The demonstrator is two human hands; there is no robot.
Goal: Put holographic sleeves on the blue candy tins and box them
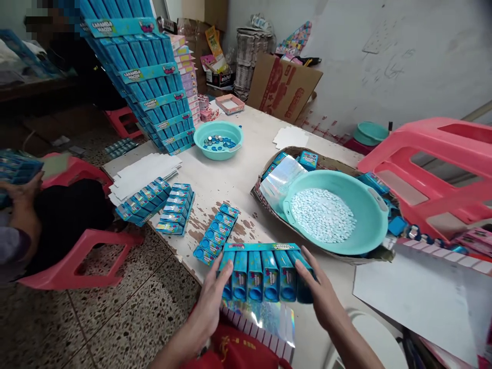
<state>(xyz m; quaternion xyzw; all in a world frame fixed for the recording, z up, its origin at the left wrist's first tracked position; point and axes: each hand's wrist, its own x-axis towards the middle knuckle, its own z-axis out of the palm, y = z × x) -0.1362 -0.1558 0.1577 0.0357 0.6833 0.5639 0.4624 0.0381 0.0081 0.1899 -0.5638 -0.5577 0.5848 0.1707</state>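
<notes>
Between my two hands is a display box of blue candy packs [263, 271], its small packs side by side in a row with round recesses at their lower ends. My left hand [211, 297] grips its left end, thumb on the front. The right end is gripped by my right hand [321, 289]. Below it lies a shiny holographic sheet [265, 320]. Just beyond my left hand, a row of blue packs [217, 233] rests on the table, with two more rows of blue packs [177, 210] [144, 201] farther left.
A turquoise basin of white candies [323, 215] sits in a cardboard box at right. Another turquoise basin [218, 141] holds blue pieces. Tall stacked blue boxes [154, 87] stand at the left edge, near white cards [144, 174]. A co-worker's hand [26, 189] holds blue packs. Pink stools flank the table.
</notes>
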